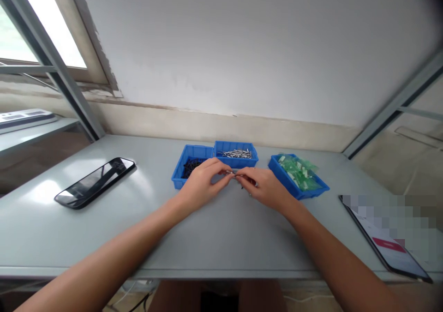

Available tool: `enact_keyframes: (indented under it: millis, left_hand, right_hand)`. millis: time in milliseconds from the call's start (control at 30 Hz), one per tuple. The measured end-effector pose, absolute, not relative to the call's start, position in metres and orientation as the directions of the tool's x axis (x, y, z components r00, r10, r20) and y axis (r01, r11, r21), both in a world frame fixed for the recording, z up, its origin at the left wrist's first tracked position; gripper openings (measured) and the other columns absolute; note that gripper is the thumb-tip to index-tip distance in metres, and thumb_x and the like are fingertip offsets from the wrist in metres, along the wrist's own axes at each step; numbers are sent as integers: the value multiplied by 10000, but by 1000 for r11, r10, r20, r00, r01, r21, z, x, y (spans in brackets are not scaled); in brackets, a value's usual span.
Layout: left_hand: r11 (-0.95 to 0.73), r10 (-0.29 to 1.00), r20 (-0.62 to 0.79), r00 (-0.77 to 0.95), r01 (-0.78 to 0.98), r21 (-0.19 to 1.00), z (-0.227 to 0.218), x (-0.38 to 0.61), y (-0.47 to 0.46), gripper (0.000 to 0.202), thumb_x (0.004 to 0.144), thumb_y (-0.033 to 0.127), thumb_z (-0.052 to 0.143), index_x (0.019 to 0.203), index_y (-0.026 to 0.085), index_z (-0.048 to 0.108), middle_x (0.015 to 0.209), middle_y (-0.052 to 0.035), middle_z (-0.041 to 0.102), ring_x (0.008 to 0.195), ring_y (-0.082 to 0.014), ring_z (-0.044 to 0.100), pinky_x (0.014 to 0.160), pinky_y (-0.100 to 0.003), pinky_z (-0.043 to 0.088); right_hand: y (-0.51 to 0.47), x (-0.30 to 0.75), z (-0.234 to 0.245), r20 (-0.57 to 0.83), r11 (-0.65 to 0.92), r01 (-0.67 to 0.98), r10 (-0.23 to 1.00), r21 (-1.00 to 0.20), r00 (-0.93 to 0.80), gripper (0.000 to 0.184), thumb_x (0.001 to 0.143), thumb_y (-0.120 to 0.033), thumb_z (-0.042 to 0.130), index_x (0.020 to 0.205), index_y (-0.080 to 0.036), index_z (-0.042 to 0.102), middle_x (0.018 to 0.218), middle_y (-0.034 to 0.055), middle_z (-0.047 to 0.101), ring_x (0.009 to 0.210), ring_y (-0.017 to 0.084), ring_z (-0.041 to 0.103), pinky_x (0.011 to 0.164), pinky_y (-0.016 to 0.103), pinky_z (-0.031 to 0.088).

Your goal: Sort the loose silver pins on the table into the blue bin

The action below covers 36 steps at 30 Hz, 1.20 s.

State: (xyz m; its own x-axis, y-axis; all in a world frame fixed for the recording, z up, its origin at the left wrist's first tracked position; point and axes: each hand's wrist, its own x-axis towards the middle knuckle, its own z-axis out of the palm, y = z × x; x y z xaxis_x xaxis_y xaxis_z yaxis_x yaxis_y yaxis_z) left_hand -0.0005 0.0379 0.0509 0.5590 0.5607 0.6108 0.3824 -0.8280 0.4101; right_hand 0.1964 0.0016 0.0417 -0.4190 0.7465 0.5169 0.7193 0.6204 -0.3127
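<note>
My left hand (202, 183) and my right hand (265, 187) meet above the middle of the table, fingertips almost touching. Both pinch a small, thin metallic piece (233, 171); its exact kind is too small to make out. A dark bit shows beneath my right fingers. Just behind the hands is a blue bin (236, 145) of thin silver metal pins (238, 153). Another blue bin (179, 173), partly covered by my left hand, holds small dark parts (190, 165). To the right, a blue bin (313, 194) contains green plastic packets (297, 171).
On the grey table (221, 238), a black phone (95, 183) lies at left. A second phone (387, 245) with a lit screen lies at the right front edge. Metal frame posts stand at both sides, and a wall (235, 63) rises behind.
</note>
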Motion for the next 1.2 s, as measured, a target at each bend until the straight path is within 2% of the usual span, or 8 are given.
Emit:
enact_keyframes:
  millis: [167,267,367,500,667,900,1200]
  left_hand:
    - [-845,535,608,587,369,387,49,0,37,116,865,257,538,838,171,612,845,-28,621,812,-136,575,742,-271,475]
    - [-846,533,608,588,372,382,48,1,37,115,862,254,545,825,166,608,844,-27,619,814,-131,573,744,-260,472]
    - [-845,534,619,575,384,373,49,0,37,102,859,241,546,840,162,608,841,-27,615,809,-129,572,746,-257,472]
    - [-843,534,631,563,408,351,49,-1,38,98,855,217,533,884,168,613,875,-35,612,834,-137,569,763,-273,473]
    - [-852,520,607,600,409,326,45,-2,40,117,862,228,514,902,181,613,899,-37,614,864,-151,561,784,-301,474]
    - [-863,505,519,689,401,307,41,-2,41,110,843,197,524,911,183,610,910,-39,607,879,-167,557,785,-320,478]
    - [-847,531,550,644,395,356,43,0,39,134,853,211,517,941,184,615,936,-45,594,904,-162,560,809,-315,477]
  right_hand:
    - [-1,187,38,474,638,715,743,-286,-473,235,915,-259,419,725,-179,532,658,2,589,569,110,504,546,231,352]
    - [-2,186,38,483,643,715,735,-274,-476,256,910,-251,422,675,-180,498,618,-4,559,538,104,477,527,230,333]
    - [-1,190,40,517,648,716,720,-260,-464,191,897,-244,440,753,-179,546,634,-5,569,568,110,499,548,228,346]
    - [0,198,43,556,619,726,732,-300,-395,136,882,-242,463,901,-186,586,687,2,612,620,118,548,579,221,385]
    - [-2,200,46,626,618,725,704,-305,-336,130,875,-252,474,884,-197,591,683,-2,618,594,112,548,593,225,407]
    - [-5,193,42,641,665,706,657,-245,-397,130,874,-255,468,885,-205,588,715,3,631,600,112,546,608,233,419]
    - [-3,196,41,698,656,712,632,-251,-337,118,862,-244,472,871,-207,583,681,-1,615,588,115,545,609,233,427]
